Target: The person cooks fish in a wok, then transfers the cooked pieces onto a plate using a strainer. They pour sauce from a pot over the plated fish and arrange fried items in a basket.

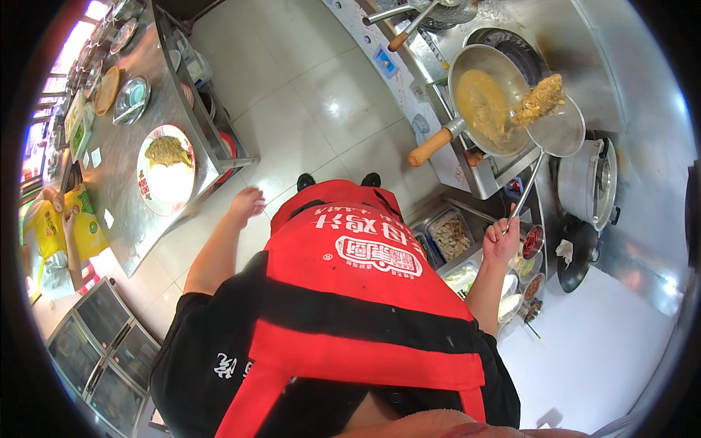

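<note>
My right hand (501, 238) grips the long metal handle of a ladle (556, 127). A brown cooked fish (539, 103) lies across the ladle's rim, reaching over the edge of a metal wok (459, 65). Brown sauce (482, 104) fills part of the wok. Its wooden handle (430, 148) points towards me, and no hand is on it. My left hand (249, 202), slightly blurred, hangs over the floor at my left side, holding nothing. Nearest to it, an oval plate (167, 191) with a piece of cooked fish (168, 151) stands on the steel table.
The steel table (131, 208) holds bowls and a basket. Beyond its far-left edge is a person in a yellow apron (65, 227). On the right are a large pot (580, 180), a black wok (572, 268) and several ingredient containers (449, 232). More wooden-handled tools lie at the stove top.
</note>
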`<state>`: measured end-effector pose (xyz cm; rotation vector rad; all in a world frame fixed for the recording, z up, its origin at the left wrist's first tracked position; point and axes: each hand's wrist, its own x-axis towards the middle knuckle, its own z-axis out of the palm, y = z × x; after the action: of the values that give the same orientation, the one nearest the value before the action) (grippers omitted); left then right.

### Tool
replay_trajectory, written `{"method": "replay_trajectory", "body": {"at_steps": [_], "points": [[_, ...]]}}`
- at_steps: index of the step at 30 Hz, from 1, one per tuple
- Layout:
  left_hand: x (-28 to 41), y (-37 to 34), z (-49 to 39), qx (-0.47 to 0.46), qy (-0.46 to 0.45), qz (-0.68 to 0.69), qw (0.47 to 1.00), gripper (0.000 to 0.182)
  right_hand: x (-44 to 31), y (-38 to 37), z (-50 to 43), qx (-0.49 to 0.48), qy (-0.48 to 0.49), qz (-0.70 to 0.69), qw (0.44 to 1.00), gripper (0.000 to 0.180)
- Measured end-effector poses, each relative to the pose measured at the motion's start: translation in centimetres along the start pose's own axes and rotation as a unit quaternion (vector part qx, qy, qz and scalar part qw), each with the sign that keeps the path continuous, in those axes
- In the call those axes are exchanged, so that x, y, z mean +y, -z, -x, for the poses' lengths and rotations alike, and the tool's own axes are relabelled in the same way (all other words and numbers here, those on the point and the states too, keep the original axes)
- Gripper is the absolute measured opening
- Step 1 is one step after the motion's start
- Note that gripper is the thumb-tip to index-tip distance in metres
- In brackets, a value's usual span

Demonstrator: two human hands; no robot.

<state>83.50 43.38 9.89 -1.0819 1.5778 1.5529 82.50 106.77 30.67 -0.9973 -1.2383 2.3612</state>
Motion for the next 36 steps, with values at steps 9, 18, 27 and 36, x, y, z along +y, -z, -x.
{"method": "replay_trajectory", "body": {"at_steps": [9, 18, 27, 36], "points": [[-6.6, 7.9, 2.0, 0.066, 0.087, 0.007, 0.994, 0.025, 1.1, -1.5, 1.2, 0.01, -0.002, -0.024, 1.0, 0.035], [-2.3, 7.1, 2.0, 0.039, 0.012, 0.001, 0.999, 0.043, 3.1, -1.2, 0.9, -0.014, -0.134, -0.112, 0.985, 0.037], [-1.8, 7.6, 2.8, 0.073, 0.012, 0.04, 0.996, 0.037, 3.4, -1.9, 1.5, -0.008, -0.148, -0.137, 0.979, 0.035], [-2.0, 14.1, 4.2, 0.22, -0.122, 0.306, 0.918, 0.007, -2.0, -2.8, 1.6, -0.091, -0.139, -0.144, 0.976, 0.042]]}}
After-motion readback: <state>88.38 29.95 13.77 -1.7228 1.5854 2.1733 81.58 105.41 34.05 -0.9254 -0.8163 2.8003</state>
